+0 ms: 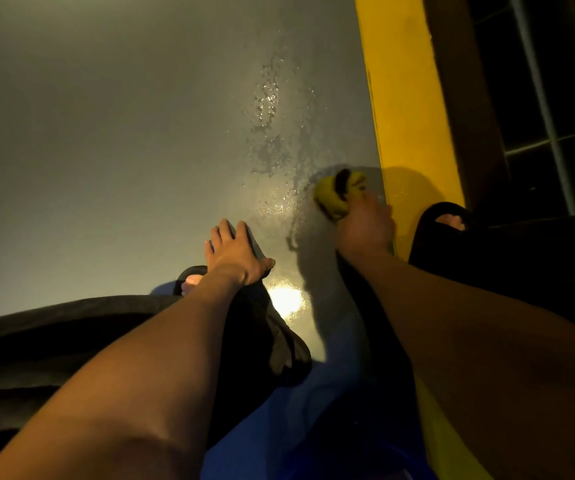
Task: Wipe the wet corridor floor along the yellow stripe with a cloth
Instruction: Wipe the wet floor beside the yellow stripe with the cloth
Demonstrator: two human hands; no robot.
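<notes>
My right hand grips a bunched yellow-and-black cloth and presses it on the grey floor just left of the yellow stripe. A streak of water drops and smears runs up the floor ahead of the cloth. My left hand rests flat on the floor with fingers spread, left of the wet patch and holding nothing.
My feet wear black slippers: one on the yellow stripe by my right hand, one behind my left wrist. A dark wall base and a railing run along the right. A bright light reflection glares between my arms.
</notes>
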